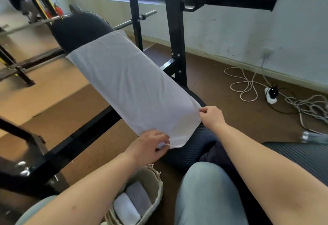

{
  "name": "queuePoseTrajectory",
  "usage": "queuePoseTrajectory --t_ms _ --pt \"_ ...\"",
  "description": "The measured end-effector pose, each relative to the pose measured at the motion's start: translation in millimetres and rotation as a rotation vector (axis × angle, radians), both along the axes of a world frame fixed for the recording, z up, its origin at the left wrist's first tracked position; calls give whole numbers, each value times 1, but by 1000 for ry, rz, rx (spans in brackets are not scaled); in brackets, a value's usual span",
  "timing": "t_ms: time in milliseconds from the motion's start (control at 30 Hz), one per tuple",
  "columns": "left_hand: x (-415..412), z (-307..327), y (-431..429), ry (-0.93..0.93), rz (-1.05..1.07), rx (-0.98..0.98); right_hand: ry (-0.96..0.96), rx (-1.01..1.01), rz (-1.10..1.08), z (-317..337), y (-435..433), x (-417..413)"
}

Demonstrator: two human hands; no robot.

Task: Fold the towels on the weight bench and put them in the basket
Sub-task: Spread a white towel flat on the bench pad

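Closest to me, between my knees (209,189) in pale jeans, a woven basket (160,187) sits on the floor (221,100). It holds two rolled towels (126,208) side by side, one white and one grey. Beyond it, a long white towel (131,86) lies spread flat along the black padded bench (78,29), running away to the upper left. My left hand (149,144) pinches the towel's near left corner, and my right hand (212,116) pinches its near right corner. Farther off, a barbell (138,19) crosses behind the bench. Pale cables (248,86) and a power strip (270,95) lie on the floor at right.
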State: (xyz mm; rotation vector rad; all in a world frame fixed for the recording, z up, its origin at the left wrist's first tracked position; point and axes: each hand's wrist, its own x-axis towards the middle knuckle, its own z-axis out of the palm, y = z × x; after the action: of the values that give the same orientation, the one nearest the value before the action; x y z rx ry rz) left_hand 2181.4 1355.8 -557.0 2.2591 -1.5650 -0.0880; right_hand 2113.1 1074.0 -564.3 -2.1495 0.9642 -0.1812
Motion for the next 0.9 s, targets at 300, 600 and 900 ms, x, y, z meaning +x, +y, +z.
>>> queuePoseTrajectory --t_ms 300,600,900 --pt "28 34 1 209 576 -414 -253 691 -433 35 -8 36" --pt "85 65 24 491 783 -607 -388 781 -259 84 12 86" --pt "147 103 43 564 965 -861 -516 415 -14 133 29 155"
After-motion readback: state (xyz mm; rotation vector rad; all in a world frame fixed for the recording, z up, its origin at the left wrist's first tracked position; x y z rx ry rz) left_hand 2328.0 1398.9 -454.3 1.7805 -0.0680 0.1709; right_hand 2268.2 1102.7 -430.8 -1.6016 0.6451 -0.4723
